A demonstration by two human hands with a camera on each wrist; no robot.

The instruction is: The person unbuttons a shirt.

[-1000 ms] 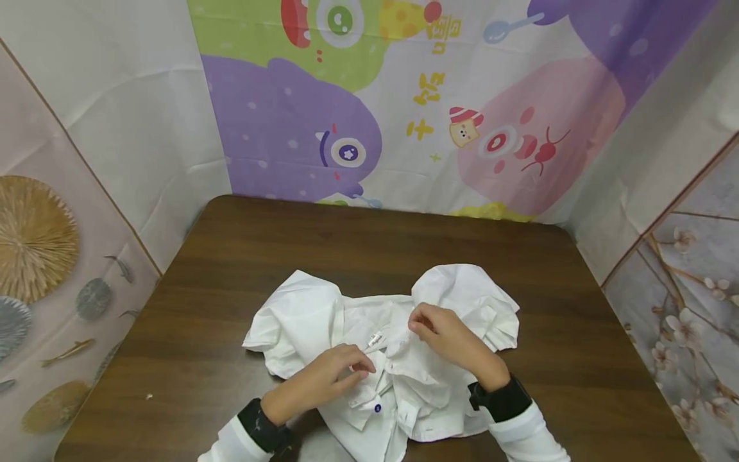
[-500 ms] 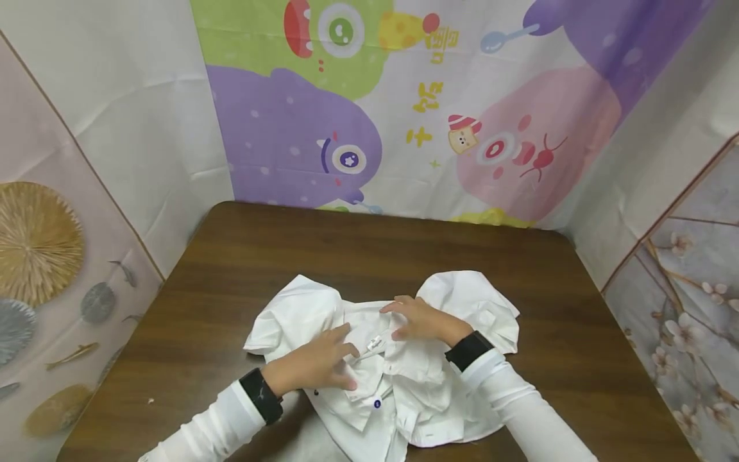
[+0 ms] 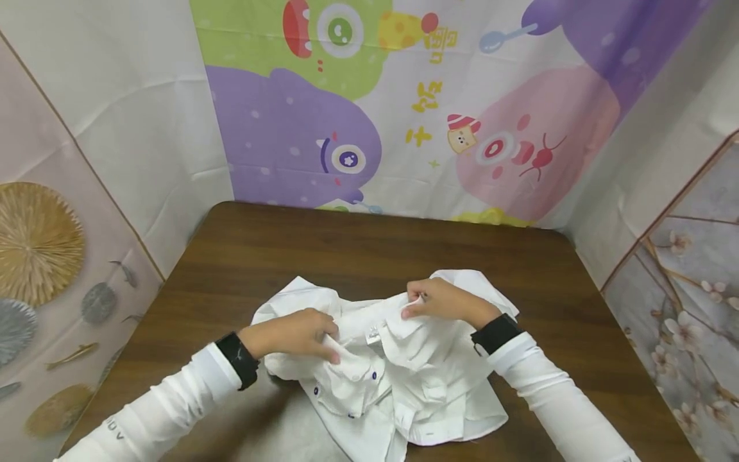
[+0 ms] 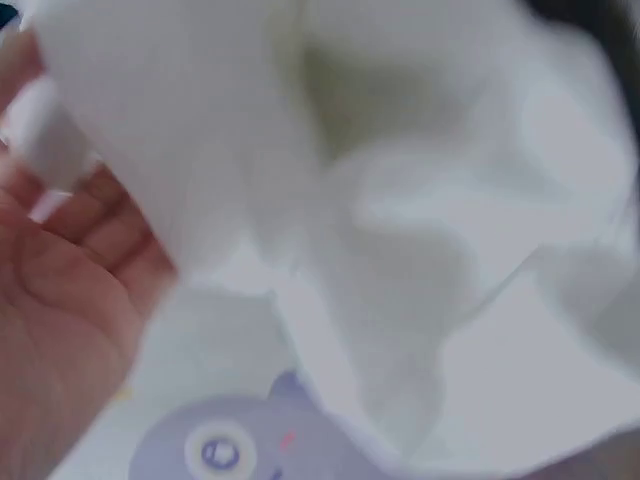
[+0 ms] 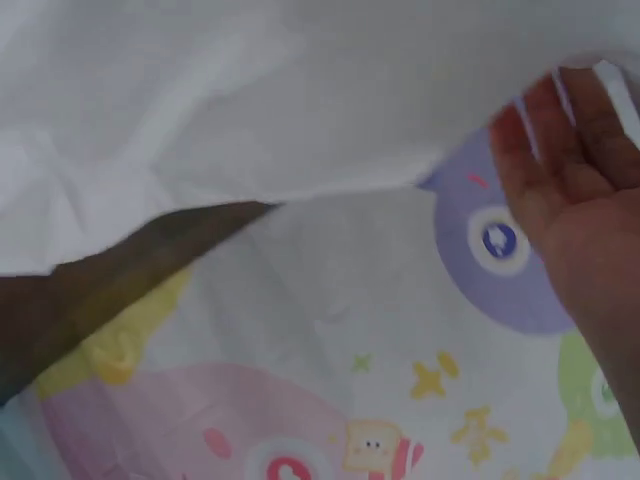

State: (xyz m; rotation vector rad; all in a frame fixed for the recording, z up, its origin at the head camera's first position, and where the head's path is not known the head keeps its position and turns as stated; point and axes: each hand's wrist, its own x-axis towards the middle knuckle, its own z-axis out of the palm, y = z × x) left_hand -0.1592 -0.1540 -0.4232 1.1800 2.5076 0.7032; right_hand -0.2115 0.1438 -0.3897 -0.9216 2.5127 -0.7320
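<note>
A white button-up shirt point(image 3: 424, 362) with wide sleeves lies crumpled at the near middle of the table. Dark blue buttons point(image 3: 374, 376) show on its left front, and a small printed label point(image 3: 372, 333) sits inside the neck. My left hand point(image 3: 291, 333) pinches the cloth left of the neck opening. On the other side, my right hand point(image 3: 444, 301) grips the cloth near the right shoulder. Blurred white fabric point(image 4: 400, 230) fills most of the left wrist view and hides some of that hand's fingers. In the right wrist view, raised cloth point(image 5: 250, 100) partly covers the fingertips.
The brown wooden table point(image 3: 375, 247) reaches back to a cartoon-printed curtain point(image 3: 300, 135). White side curtains point(image 3: 127, 128) close in the left and right. A pale grey patch point(image 3: 277, 423) shows below my left forearm.
Both hands were apart from a firm hold, fingers spread over the shirt. Now they grip its cloth at either side of the neck, and the front has been lifted and drawn outward.
</note>
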